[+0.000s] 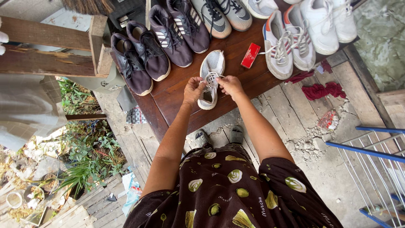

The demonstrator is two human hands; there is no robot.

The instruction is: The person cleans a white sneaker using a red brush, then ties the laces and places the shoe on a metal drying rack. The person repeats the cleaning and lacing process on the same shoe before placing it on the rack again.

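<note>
White-grey sneaker [211, 78] lies on the counter [168, 95], long axis running near to far; I see left hand [193, 90] and right hand [230, 84] flanking it equally, fingers pinched on its laces [212, 77].

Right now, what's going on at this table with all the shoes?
A person stands at a dark wooden table lined with sneakers. Both hands are on the laces of a single grey-and-white sneaker at the table's near edge: the left hand and the right hand each pinch lace. A small red box lies beside it.
</note>
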